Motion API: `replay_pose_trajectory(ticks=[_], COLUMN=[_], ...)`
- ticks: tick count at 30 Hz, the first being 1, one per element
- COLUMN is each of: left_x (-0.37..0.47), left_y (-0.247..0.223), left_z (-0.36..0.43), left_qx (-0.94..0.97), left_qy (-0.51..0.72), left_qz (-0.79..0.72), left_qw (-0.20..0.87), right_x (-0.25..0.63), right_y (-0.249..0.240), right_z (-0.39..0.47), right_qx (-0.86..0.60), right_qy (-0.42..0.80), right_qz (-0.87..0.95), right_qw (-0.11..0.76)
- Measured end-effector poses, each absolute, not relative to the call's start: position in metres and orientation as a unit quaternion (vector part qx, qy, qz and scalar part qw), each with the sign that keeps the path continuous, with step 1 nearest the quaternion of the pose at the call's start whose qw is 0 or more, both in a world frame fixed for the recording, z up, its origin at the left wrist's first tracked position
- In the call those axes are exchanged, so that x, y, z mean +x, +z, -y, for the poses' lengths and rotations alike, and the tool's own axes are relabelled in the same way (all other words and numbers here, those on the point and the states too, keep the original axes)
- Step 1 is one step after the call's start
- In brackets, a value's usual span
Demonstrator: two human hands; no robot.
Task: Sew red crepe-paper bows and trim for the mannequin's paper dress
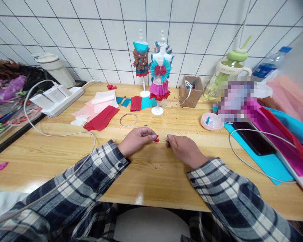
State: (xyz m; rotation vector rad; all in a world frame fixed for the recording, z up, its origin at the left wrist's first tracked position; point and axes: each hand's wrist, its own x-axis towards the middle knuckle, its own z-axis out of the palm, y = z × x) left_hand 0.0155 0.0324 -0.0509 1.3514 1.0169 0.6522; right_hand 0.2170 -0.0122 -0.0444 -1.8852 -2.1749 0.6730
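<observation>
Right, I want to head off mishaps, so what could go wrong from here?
The needle-like tool in the right hand points toward the left hand, so a slip might prick a fingertip. The small red piece pinched there could drop. The white cable lies across the left sleeve, so raising that arm might tug it.

Work surface: light wooden table (146, 178), glossy grain, small red scraps scattered mid-surface. Rear centre: two white-based dress forms (160, 72) (141, 58) upright; cardboard box (191, 91) to their right, then a green-lidded bottle (237, 67). Left rear: white power strip (63, 102); beside it, overlapping pale pink and white sheets (97, 106) and a red piece (101, 118). Wire ring (128, 120) flat in front of the forms. Right: pink bowl (212, 121); blue sheet (264, 161) bearing a dark phone (255, 138). Far left: magenta scrap (1, 166).
</observation>
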Motion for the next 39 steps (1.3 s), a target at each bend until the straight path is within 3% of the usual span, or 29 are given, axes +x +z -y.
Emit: replay_pose_trajectory(ticks=[10, 39], left_x=[0.016, 0.018], left_y=[-0.054, -0.055], left_z=[-0.034, -0.033], left_qx=[0.632, 0.642], left_qy=[0.258, 0.245], left_qz=[-0.424, -0.424], left_qw=[0.595, 0.590], right_x=[0.207, 0.202], right_y=[-0.044, -0.040], right_z=[0.016, 0.016], right_qx=[-0.635, -0.641], right_qy=[0.172, 0.175], right_qz=[0.751, 0.747], right_qw=[0.056, 0.012])
